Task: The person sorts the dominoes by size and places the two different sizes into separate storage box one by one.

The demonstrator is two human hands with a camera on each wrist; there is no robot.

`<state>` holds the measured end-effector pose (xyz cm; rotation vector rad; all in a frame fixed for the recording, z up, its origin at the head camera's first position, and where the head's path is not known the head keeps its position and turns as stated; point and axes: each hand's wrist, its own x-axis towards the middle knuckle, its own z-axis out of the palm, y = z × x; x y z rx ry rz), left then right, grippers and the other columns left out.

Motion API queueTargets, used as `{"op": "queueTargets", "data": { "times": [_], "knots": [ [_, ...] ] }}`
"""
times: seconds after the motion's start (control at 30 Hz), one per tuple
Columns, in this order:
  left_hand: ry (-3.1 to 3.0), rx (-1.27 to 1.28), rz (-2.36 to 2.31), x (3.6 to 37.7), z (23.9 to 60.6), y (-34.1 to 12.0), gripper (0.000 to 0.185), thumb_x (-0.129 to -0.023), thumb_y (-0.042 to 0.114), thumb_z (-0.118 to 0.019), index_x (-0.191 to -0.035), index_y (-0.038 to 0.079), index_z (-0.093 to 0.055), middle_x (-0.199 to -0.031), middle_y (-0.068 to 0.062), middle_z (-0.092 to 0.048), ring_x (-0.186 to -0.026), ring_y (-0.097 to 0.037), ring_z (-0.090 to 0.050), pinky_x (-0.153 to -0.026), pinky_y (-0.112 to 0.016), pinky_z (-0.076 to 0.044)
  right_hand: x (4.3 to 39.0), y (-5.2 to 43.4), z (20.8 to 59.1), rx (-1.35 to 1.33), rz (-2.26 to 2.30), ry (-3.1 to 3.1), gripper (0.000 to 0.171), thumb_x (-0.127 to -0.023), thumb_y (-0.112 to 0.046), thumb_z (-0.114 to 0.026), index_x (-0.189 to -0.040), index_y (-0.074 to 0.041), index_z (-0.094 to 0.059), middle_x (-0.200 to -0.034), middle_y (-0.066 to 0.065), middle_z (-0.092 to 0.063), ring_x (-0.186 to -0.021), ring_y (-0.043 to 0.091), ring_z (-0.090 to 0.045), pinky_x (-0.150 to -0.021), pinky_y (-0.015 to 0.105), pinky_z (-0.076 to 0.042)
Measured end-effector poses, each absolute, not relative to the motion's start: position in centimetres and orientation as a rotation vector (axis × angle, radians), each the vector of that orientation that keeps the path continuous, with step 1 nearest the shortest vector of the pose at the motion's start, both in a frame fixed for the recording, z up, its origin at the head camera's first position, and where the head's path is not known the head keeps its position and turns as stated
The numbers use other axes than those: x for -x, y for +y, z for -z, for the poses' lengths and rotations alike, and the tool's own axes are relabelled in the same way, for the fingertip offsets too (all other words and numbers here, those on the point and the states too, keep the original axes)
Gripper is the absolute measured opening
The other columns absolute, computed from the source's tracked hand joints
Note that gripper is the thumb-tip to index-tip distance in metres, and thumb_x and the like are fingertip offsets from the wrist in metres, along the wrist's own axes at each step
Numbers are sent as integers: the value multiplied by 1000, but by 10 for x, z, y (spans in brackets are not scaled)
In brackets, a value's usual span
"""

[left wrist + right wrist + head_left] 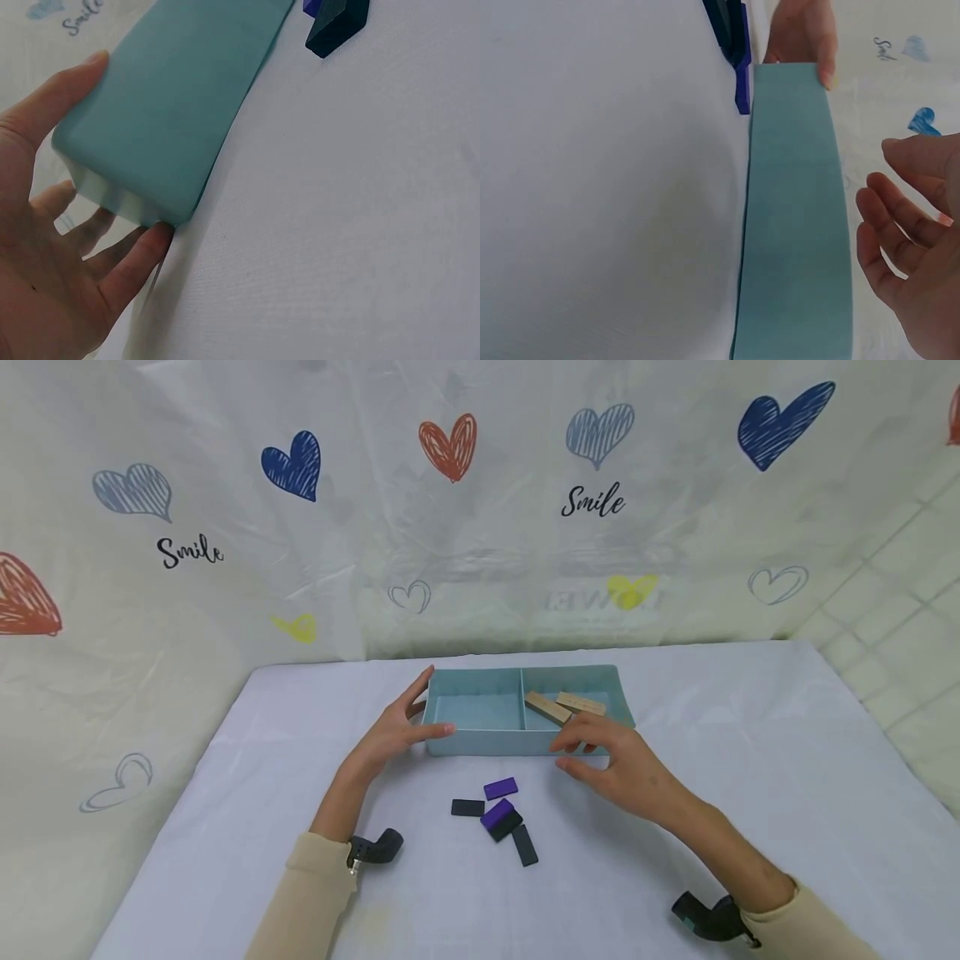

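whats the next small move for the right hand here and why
Probably draw the right hand back toward the loose purple blocks and black blocks and pick one up. Its fingers are relaxed and hold nothing, two wooden blocks already lie in the right compartment of the tray, and the left hand steadies the tray's left end.

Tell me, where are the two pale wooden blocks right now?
In the head view, the two pale wooden blocks lie in the right compartment of the light blue plastic tray, just beyond the fingers of the right hand.
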<state>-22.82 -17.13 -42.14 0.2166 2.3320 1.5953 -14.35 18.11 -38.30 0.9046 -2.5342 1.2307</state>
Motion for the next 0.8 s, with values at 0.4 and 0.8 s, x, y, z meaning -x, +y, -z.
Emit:
{"op": "queueTargets", "data": {
  "times": [0.4, 0.8],
  "knots": [
    [2340, -218, -1583, 227, 420, -171, 103, -84, 42, -86, -160, 57, -20, -175, 11, -16, -160, -29, -29, -121, -74, -25, 141, 176, 386, -915, -1236, -2609, 28, -89, -4, -81, -106, -25, -76, -102, -13, -69, -91, 14, -65, -82, 27, -57],
    [2339, -218, -1584, 228, 421, -172, 102, -84, 42, -86, -159, 59, -19, -175, 11, -16, -160, -29, -29, -121, -74, -25, 135, 170, 388, -928, -1242, -2700, 26, -90, -10, -81, -109, -27, -75, -105, -7, -71, -94, 11, -67, -83, 30, -59]
  ]
}}
